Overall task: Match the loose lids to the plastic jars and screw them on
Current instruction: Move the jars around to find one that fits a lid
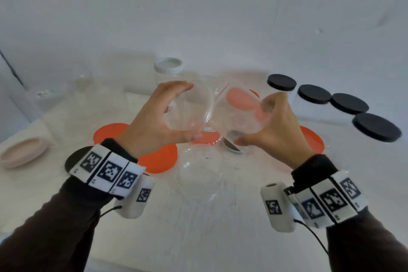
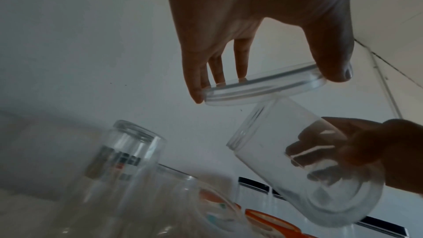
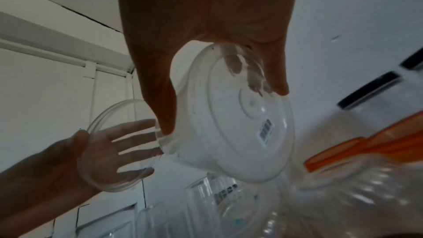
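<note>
My left hand (image 1: 191, 111) grips a clear round lid (image 1: 192, 108) by its rim, thumb below and fingers above. My right hand (image 1: 251, 121) holds a clear plastic jar (image 1: 238, 112) round its base, tilted with the open mouth towards the lid. In the left wrist view the lid (image 2: 263, 86) hangs tilted right at the jar's (image 2: 286, 160) threaded mouth, not seated on it. The right wrist view shows the jar's bottom (image 3: 228, 124) with a barcode sticker, and the lid (image 3: 119, 147) in front of my left palm (image 3: 57, 160).
Several black-lidded jars (image 1: 313, 94) line the right side. Orange lids (image 1: 159, 159) (image 1: 313, 139) lie under my hands. A white-lidded jar (image 1: 169, 65) stands at the back, a pale pink lid (image 1: 22, 152) at the left, a large clear jar (image 1: 198, 174) in front.
</note>
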